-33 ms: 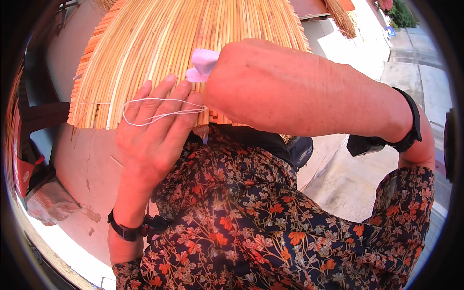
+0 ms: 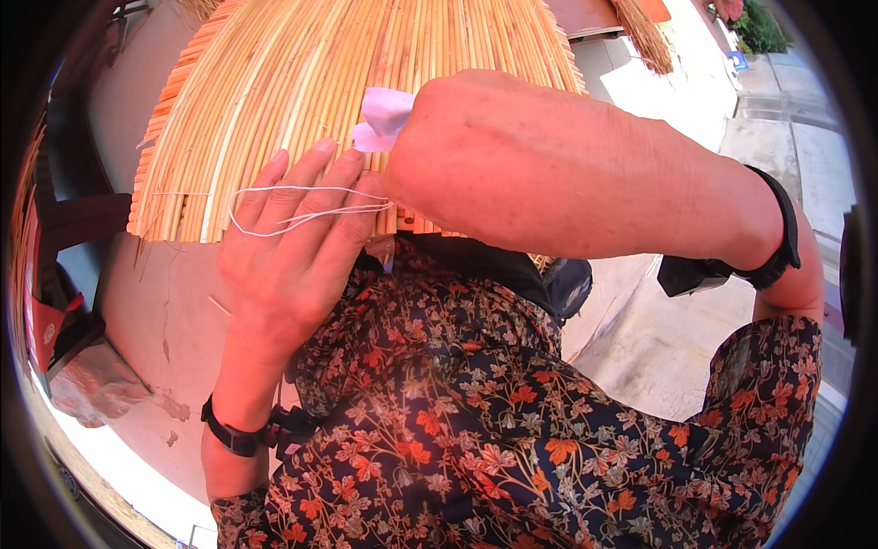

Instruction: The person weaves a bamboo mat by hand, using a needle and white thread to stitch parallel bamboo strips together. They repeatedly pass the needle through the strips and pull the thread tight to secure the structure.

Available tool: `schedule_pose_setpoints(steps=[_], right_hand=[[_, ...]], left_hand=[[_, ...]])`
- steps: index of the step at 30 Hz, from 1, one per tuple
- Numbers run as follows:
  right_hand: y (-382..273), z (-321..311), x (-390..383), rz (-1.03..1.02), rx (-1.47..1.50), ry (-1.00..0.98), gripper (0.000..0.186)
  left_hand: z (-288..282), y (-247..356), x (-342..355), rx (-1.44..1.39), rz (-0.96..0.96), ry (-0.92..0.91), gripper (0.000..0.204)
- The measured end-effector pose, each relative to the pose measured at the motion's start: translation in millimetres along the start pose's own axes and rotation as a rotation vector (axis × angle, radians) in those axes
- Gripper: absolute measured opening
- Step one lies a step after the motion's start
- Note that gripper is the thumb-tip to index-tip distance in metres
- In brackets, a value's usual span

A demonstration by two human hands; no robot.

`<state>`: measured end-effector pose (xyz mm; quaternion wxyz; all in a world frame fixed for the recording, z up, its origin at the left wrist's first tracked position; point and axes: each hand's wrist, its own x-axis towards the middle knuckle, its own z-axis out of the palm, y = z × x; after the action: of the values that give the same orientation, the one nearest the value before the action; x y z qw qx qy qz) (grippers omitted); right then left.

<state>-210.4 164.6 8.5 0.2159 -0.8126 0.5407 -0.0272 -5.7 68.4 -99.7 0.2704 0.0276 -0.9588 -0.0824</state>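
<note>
My left hand lies flat with fingers extended on the near edge of a mat of straw-coloured stalks laid side by side. Loops of thin white thread cross the back of its fingers and run toward my right hand. That hand is bent over the mat just right of the left one, its back toward me and its fingers hidden. A soft pink piece, cloth or paper, sticks out beside it; whether the hand grips it cannot be seen.
A line of white stitching shows at the mat's near left corner. More bundled stalks hang at the far right. A crumpled bag-like thing sits at the left, by dark furniture legs. Pale concrete floor shows at the right.
The pink piece by my right hand has shifted very slightly away from me. My left hand and the thread look nearly the same.
</note>
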Motion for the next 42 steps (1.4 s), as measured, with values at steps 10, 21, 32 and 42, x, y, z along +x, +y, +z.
schedule_pose_setpoints(steps=[10,21,32,42], right_hand=[[14.9,-46.1,-6.2,0.042,-0.084,0.001,0.021],[7.2,-101.7,-7.2,0.070,-0.175,-0.110,0.006],[4.8,-84.9,-20.4,-0.013,-0.460,-0.012,0.011],[-10.8,-90.8,-12.0,0.342,-0.156,-0.116,0.018]], left_hand=[[-13.4,-16.8,41.2,0.112,0.161,0.138,0.033],[-28.8,-33.9,82.5,0.156,0.361,0.298,0.035],[-27.3,-30.9,89.0,0.104,0.332,0.361,0.032],[-28.6,-35.1,93.6,0.105,0.278,0.323,0.047]])
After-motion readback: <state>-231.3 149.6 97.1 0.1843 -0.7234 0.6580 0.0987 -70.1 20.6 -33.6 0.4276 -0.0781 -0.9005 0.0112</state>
